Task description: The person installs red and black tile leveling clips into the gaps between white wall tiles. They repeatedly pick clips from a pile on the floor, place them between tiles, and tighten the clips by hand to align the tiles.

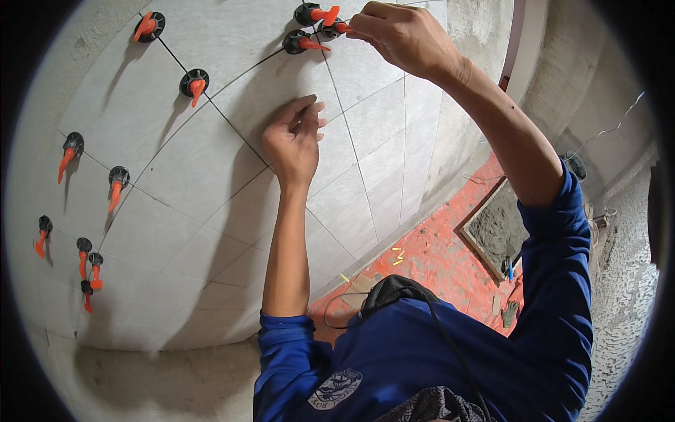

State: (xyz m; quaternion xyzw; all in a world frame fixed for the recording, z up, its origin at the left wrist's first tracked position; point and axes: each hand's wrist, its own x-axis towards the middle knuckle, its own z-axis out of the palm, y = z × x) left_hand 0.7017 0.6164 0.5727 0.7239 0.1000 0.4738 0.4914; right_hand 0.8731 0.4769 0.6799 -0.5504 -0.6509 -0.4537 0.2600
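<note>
Your raised right hand is pinching an orange handle. Your left hand is curving loosely beside grey tiles.

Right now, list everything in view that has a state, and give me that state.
Right hand: fingers closed on an orange handle.
Left hand: fingers loosely bent, in front of the tiles; contact unclear.
Other tile clips: set along the joints, handles at differing angles.
Wall tiles: on the wall, thin dark lines between some.
Tray: holding grey mix.
Red floor: stained, with yellow bits lying on it.
</note>
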